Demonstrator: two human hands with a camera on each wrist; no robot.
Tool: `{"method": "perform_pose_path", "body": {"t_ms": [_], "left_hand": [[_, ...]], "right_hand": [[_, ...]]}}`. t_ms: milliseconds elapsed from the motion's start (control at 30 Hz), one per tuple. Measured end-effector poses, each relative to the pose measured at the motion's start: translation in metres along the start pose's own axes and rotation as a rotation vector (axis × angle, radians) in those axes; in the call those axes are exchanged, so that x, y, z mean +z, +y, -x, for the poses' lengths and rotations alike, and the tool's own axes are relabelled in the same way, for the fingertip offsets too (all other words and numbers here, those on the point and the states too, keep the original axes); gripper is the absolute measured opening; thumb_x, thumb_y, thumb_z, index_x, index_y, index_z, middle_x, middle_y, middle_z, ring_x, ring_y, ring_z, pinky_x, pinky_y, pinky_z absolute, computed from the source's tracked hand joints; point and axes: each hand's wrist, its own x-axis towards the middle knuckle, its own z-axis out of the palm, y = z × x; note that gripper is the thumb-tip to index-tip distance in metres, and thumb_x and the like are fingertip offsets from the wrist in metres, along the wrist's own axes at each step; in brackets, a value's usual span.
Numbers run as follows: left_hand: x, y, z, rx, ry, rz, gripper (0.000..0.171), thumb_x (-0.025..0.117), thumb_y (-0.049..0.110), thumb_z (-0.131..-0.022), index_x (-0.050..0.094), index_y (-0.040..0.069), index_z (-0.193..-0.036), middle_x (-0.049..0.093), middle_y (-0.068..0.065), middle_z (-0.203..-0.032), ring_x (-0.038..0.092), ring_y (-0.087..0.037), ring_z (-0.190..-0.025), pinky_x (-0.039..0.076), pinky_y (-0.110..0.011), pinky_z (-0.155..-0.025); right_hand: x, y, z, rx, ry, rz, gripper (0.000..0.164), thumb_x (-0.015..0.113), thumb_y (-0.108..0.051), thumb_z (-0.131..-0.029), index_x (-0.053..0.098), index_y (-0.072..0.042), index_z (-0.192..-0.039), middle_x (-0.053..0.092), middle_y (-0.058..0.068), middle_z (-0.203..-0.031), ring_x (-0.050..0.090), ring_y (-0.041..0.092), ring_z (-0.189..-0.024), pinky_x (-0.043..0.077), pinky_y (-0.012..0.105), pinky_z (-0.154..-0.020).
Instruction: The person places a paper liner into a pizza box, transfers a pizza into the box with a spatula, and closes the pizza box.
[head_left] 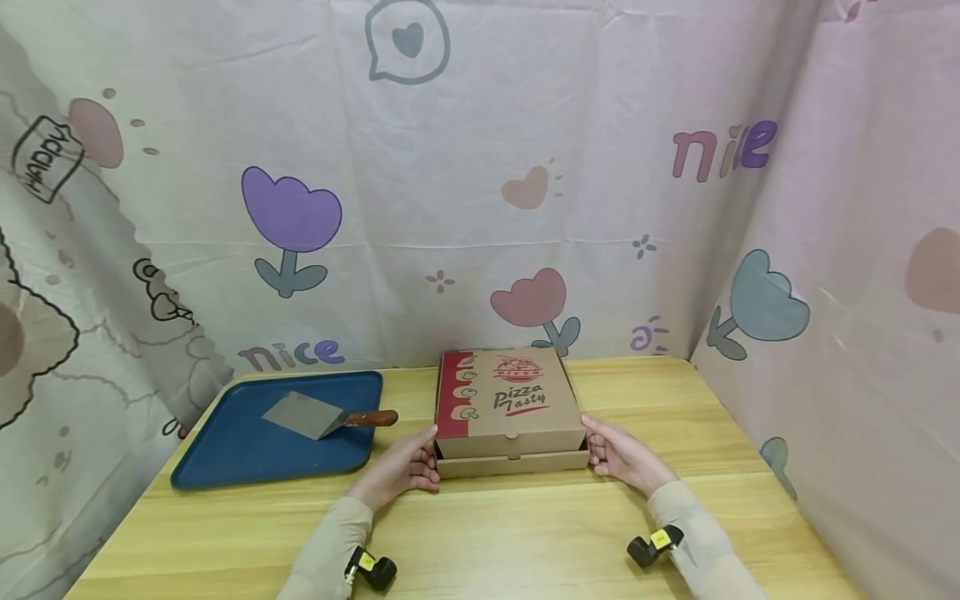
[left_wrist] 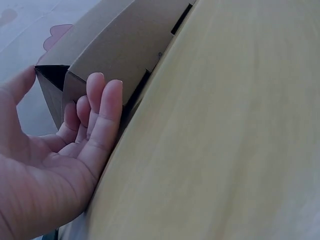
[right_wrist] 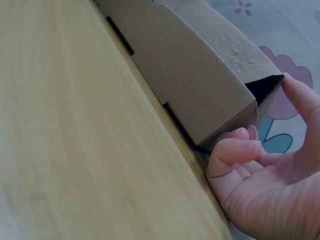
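Observation:
A shut cardboard pizza box point(head_left: 517, 400) printed "Pizza Tasty", with a red strip on its left, lies at the middle of the wooden table point(head_left: 487, 533). My left hand point(head_left: 420, 458) touches its front left corner. In the left wrist view the fingers point(left_wrist: 102, 107) lie nearly straight against the box point(left_wrist: 120, 45) side, thumb reaching to the lid corner. My right hand point(head_left: 600, 442) holds the front right corner. The right wrist view shows its fingers point(right_wrist: 235, 147) curled at the bottom edge of the box point(right_wrist: 195, 65) and the thumb on the lid corner.
A dark blue tray point(head_left: 225, 458) lies to the left of the box, with a metal spatula point(head_left: 322, 414) on it, its wooden handle pointing right. Patterned curtains close off the back, left and right of the table. Bare wood lies in front of the box.

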Motion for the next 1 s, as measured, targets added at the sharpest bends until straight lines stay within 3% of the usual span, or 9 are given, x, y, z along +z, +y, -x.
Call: {"method": "perform_pose_path", "body": {"t_ms": [1000], "left_hand": [[0.0011, -0.0003, 0.0013, 0.008, 0.013, -0.027, 0.043, 0.055, 0.053, -0.094, 0.05, 0.01, -0.092, 0.054, -0.004, -0.081, 0.063, -0.016, -0.07, 0.06, -0.033, -0.072]], "right_hand": [[0.0015, 0.0013, 0.0008, -0.011, 0.033, 0.029, 0.021, 0.05, -0.037, -0.1, 0.044, -0.019, -0.093, 0.052, -0.013, -0.068, 0.048, 0.005, -0.061, 0.042, 0.019, -0.054]]}}
